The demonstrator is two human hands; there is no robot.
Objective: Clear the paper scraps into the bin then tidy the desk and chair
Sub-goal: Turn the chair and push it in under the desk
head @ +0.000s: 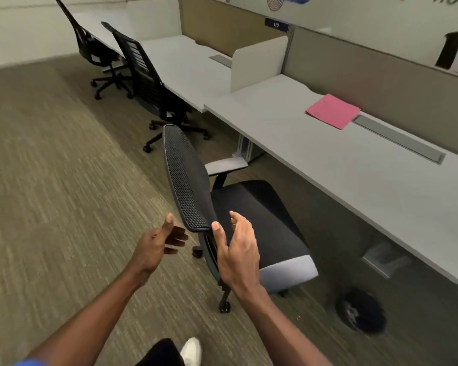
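Note:
A black mesh-backed office chair [188, 178] with a dark seat and grey armrests stands on the carpet, pulled out from the white desk [328, 159]. My left hand [159, 241] hovers open just left of the backrest's near corner, not touching it. My right hand [236, 247] is open at the same corner, thumb against the backrest edge, fingers spread over the seat side. A stack of pink paper [333, 110] lies on the desk near the partition. A black bin [360, 310] sits on the floor under the desk's near end.
Two more black chairs [148, 77] [90, 40] stand at the neighbouring desks farther back. A white divider [257, 62] separates the desks. Open carpet lies to the left. My white shoe [191, 351] shows at the bottom edge.

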